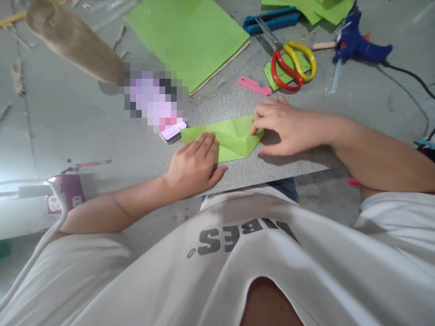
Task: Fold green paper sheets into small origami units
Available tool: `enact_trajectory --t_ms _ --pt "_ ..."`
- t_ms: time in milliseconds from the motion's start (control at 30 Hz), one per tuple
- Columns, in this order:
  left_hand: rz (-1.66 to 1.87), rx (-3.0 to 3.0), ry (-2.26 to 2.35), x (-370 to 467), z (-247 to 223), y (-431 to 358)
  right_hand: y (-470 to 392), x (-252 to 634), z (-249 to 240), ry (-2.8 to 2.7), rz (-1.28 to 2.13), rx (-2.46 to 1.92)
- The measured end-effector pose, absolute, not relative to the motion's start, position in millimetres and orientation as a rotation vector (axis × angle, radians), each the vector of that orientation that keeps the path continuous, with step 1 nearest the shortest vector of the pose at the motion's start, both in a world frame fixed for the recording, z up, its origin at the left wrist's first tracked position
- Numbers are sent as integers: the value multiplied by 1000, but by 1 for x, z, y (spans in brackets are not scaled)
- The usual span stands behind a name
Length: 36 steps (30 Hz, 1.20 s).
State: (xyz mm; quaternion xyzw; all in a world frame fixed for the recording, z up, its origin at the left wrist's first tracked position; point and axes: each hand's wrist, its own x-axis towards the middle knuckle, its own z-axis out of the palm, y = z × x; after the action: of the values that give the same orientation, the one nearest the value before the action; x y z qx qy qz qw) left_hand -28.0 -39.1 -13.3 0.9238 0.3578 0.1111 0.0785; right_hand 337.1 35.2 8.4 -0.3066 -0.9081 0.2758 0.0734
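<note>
A strip of folded light-green paper (233, 131) lies near the front edge of the grey board, with creases and a slanted fold at its right end. My left hand (195, 165) rests flat on its left part, fingers stretched out and thumb apart. At the right end, my right hand (285, 127) has its fingers curled around the paper's corner, gripping the folded flap. The right thumb sits lower, off the paper. Some right fingertips are hidden behind the hand. Just beyond the paper lies a pink flat-handled tool (254, 85).
Scissors (287, 72) with red and yellow handles lie on small green pieces, beside a blue cutter (272, 20). A blue glue gun (362, 40) with a cord stands at right. Green sheets (186, 38), a partly blurred phone (174, 131) and a wooden cylinder (74, 40) lie farther off.
</note>
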Motion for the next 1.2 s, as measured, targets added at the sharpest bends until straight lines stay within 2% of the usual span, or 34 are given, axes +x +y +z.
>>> enact_trajectory --t_ms 167,333,467,533,600,733,800,1033,1200 --pt "424 2850 1064 -25 -14 -35 36 336 8 -2701 851 -775" --pt "536 2848 1067 -8 -10 -30 15 318 29 -2551 689 -712" --pt "723 2549 947 4 -2 -26 -3 309 30 -2300 444 -841" --pt "842 2253 950 7 2 -25 -1 306 18 -2061 443 -881" --pt "921 1905 1002 11 4 -24 6 303 4 -1857 611 -850" --pt "882 1414 989 17 1 -25 15 296 -6 -1750 1253 -774" --pt "852 1363 951 15 -5 -25 15 294 -2 -1758 1357 -779" --pt "948 1467 1014 -16 -28 -4 30 315 4 -2125 1250 -1044" --pt "948 1736 1013 -29 -34 6 51 337 -2 -2384 884 -1136"
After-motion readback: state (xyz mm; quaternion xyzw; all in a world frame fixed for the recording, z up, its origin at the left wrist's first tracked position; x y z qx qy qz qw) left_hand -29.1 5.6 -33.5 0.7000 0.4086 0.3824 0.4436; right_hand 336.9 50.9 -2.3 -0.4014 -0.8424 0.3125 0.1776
